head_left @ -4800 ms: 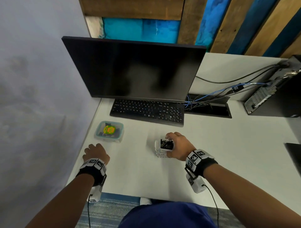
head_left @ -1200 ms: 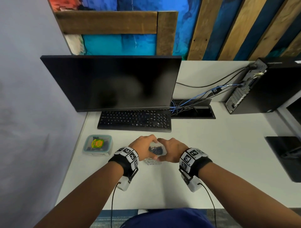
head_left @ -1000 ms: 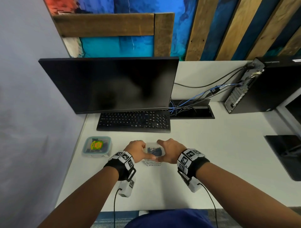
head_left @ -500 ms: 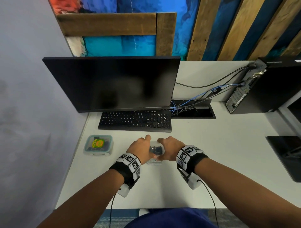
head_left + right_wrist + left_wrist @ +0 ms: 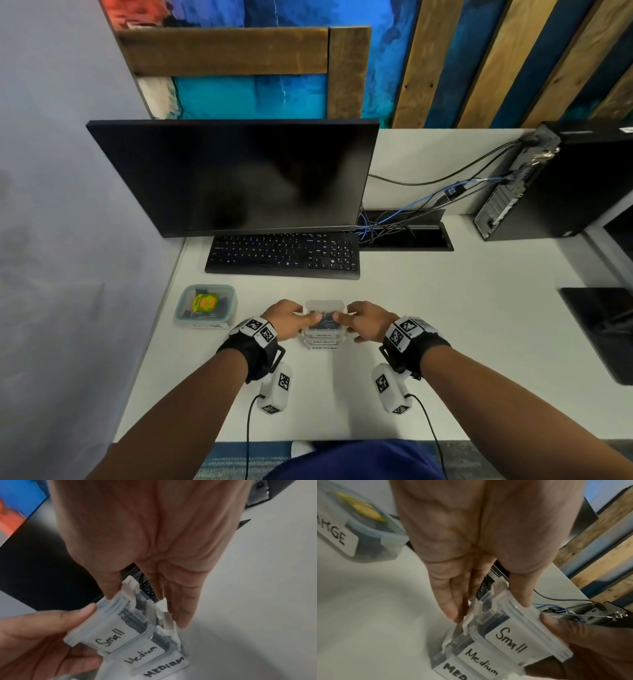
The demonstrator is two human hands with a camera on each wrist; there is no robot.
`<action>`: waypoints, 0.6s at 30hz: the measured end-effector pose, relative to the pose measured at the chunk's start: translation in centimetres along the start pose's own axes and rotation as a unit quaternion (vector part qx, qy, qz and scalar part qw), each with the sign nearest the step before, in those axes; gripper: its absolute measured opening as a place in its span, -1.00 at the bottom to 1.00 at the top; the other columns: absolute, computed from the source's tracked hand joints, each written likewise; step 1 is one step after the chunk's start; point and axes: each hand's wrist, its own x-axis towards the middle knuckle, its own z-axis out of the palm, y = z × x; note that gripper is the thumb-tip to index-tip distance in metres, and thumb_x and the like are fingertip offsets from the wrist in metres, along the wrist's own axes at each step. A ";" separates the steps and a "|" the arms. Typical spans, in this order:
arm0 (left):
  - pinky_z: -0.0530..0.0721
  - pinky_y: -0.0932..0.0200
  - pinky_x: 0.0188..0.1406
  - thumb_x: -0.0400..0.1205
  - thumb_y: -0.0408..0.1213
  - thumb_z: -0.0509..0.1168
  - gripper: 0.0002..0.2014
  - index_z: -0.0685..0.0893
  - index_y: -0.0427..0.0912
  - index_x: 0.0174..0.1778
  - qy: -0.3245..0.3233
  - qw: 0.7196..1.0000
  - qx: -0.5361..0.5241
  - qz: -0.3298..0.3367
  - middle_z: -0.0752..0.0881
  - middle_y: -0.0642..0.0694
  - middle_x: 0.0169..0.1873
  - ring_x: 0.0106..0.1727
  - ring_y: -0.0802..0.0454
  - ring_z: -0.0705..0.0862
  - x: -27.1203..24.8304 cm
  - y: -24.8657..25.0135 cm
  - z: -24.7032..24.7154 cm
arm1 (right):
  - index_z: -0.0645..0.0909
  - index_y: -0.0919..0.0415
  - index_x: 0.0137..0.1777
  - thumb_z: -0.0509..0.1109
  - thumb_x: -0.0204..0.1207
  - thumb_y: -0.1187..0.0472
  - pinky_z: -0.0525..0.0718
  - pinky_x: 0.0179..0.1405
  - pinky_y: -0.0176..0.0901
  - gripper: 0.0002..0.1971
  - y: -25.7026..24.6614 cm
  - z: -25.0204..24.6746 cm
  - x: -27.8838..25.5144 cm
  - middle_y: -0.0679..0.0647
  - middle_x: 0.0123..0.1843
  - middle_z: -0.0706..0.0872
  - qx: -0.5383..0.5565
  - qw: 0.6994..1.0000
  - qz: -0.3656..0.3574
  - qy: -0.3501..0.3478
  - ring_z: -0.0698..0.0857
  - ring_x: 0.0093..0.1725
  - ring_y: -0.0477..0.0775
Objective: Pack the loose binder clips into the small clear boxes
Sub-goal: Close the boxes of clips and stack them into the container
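Observation:
A stack of small clear boxes stands on the white desk in front of me. The top box, labelled "Small", holds dark binder clips under its lid. Beneath it sit a box labelled "Medium" and another labelled "MEDIUM". My left hand holds the Small box from the left, thumb on the lid and fingers along the side latch. My right hand mirrors it on the right, its fingers by the right latch.
A bigger lidded container marked "LARGE" stands to the left, near the grey wall. A keyboard and monitor lie beyond the stack. A cable tray, PC tower and a dark object are on the right.
My left hand left the desk edge and joined my right hand at the stack. In the last second both thumbs came onto the top box's lid.

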 end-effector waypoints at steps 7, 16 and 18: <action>0.68 0.03 -0.12 0.53 0.20 0.40 -0.51 0.59 -0.16 -0.48 -0.007 0.999 0.029 -0.016 0.68 -0.11 -0.42 -0.29 -0.05 0.66 -0.4 1.4 -0.5 | 0.65 0.31 0.25 0.53 0.51 -0.05 0.74 0.17 0.04 -0.52 0.0 -0.2 0.5 0.15 0.19 0.77 0.152 0.986 0.045 -0.046 0.73 0.19 0.15; 0.78 -0.04 0.06 0.59 -0.02 0.39 -0.76 0.70 -0.14 -0.09 -0.015 0.998 0.057 -0.020 0.78 -0.14 -0.14 -0.03 -0.11 0.79 -0.2 2.8 -0.4 | 0.75 0.35 0.09 0.62 0.40 0.13 0.79 0.10 0.02 -0.65 -1.0 -1.0 0.5 0.17 -0.05 0.86 0.144 0.987 0.059 -0.040 0.82 -0.04 0.12; 0.77 -0.07 0.09 0.58 -0.01 0.40 -0.72 0.72 -0.19 -0.04 -0.025 0.998 0.056 -0.023 0.79 -0.17 -0.09 -0.01 -0.13 0.79 -0.1 2.8 -0.6 | 0.77 0.37 0.01 0.67 0.35 0.15 0.83 -0.06 -0.05 -0.66 -1.7 -1.4 0.4 0.20 -0.11 0.86 0.117 0.991 0.058 -0.016 0.84 -0.07 0.15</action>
